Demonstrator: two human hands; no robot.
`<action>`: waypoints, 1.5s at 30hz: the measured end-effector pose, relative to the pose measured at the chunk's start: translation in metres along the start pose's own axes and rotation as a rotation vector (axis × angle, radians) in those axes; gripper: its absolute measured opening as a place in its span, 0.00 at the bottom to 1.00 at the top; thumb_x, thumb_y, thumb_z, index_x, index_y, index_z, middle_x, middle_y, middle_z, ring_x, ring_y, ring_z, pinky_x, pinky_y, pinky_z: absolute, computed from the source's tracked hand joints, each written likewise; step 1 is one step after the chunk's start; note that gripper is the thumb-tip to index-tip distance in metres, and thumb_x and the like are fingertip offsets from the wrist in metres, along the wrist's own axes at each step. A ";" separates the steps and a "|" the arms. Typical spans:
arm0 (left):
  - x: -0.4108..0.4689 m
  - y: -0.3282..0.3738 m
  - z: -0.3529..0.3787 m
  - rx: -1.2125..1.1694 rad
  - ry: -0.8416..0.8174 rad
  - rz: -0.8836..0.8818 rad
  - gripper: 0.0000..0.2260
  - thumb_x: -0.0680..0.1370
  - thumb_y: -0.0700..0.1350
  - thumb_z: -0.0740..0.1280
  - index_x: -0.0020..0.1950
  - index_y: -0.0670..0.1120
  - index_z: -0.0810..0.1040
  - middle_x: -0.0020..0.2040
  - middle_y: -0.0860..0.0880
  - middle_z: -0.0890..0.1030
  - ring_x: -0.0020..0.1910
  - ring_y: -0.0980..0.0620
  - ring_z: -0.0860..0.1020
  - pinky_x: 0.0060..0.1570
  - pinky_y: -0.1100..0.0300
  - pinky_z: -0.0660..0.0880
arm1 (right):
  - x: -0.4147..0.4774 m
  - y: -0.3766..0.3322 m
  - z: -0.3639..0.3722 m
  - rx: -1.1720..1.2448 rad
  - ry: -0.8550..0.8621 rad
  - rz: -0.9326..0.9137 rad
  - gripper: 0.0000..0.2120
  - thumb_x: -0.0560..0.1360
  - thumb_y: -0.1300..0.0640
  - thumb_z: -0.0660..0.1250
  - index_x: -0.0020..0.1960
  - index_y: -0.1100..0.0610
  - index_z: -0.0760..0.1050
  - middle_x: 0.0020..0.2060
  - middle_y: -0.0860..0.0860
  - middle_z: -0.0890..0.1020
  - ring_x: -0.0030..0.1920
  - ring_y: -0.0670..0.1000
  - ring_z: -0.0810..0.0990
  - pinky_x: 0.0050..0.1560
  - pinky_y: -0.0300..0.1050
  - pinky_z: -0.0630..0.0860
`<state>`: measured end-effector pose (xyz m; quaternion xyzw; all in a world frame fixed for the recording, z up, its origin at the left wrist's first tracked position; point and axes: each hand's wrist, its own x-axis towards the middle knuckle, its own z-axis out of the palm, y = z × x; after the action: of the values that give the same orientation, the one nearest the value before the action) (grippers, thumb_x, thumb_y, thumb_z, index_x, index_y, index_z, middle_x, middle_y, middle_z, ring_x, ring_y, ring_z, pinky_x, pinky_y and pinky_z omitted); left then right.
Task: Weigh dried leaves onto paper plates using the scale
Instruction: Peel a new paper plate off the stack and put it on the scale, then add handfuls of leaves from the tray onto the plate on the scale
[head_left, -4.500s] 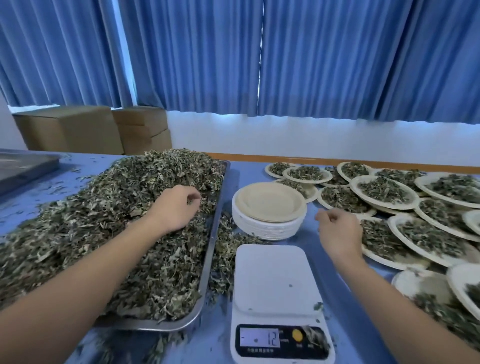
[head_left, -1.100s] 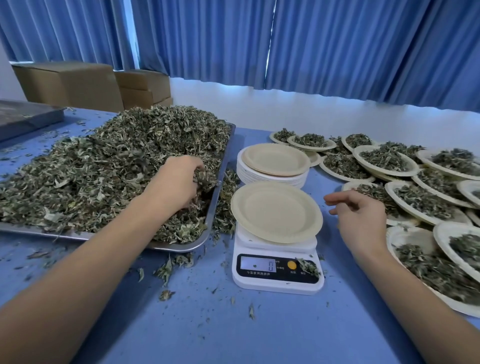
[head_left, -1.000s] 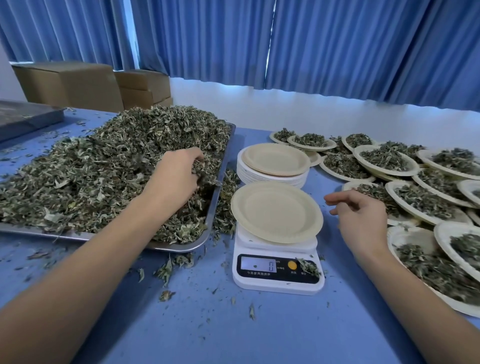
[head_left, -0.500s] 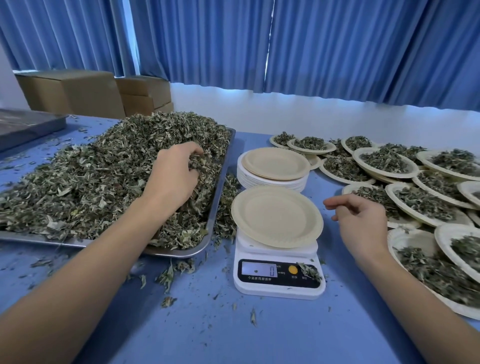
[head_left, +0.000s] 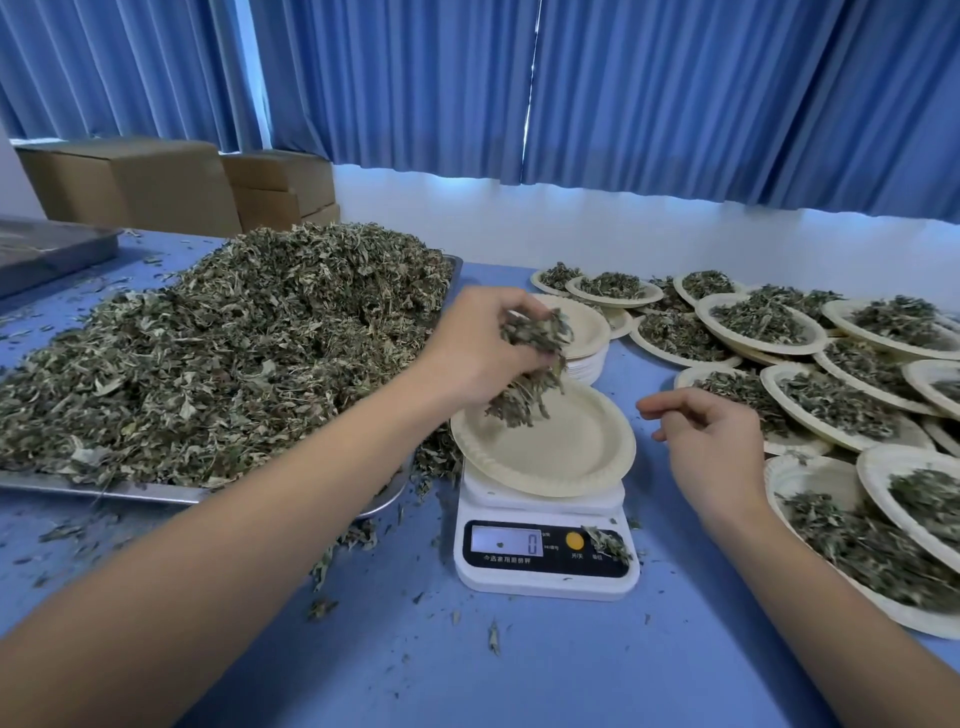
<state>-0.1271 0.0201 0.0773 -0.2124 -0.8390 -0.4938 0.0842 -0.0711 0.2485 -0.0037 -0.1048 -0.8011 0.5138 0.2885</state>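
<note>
Above the plate (head_left: 566, 452) on the scale (head_left: 545, 566), left hand (head_left: 483, 353) grips a clump of leaves (head_left: 530, 358), some hanging below the fingers; display reads 0; right hand (head_left: 711, 441) hovers just right, fingers loosely curled, holding nothing; tray (head_left: 104, 492) lies left.

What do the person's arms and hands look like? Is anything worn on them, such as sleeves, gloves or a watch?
Both are bare. The left hand and the right hand wear no gloves, and no ring shows. The left forearm and the right forearm show no sleeve, watch or bracelet up to the picture's edge.
</note>
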 end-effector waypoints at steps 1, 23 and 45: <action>0.000 0.000 0.007 0.035 -0.030 0.016 0.15 0.70 0.41 0.80 0.53 0.50 0.83 0.52 0.52 0.84 0.55 0.53 0.81 0.57 0.62 0.77 | 0.000 0.000 0.000 -0.002 -0.002 0.001 0.19 0.77 0.68 0.61 0.42 0.49 0.84 0.39 0.50 0.86 0.37 0.51 0.81 0.37 0.43 0.76; 0.017 -0.037 -0.057 0.476 0.018 -0.161 0.18 0.83 0.48 0.63 0.73 0.48 0.71 0.62 0.45 0.78 0.47 0.50 0.80 0.47 0.54 0.78 | 0.001 0.001 0.000 0.015 -0.018 0.003 0.19 0.77 0.69 0.61 0.42 0.50 0.85 0.35 0.40 0.84 0.34 0.40 0.80 0.35 0.40 0.70; -0.009 -0.058 -0.039 0.321 0.199 -0.078 0.10 0.79 0.39 0.66 0.55 0.50 0.84 0.41 0.55 0.83 0.39 0.57 0.80 0.43 0.61 0.78 | -0.006 -0.004 0.004 0.073 -0.222 0.061 0.05 0.79 0.52 0.72 0.46 0.52 0.82 0.24 0.49 0.78 0.22 0.48 0.73 0.23 0.35 0.67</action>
<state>-0.1474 -0.0404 0.0478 -0.1138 -0.9021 -0.3753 0.1803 -0.0686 0.2410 -0.0037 -0.0611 -0.8054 0.5595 0.1861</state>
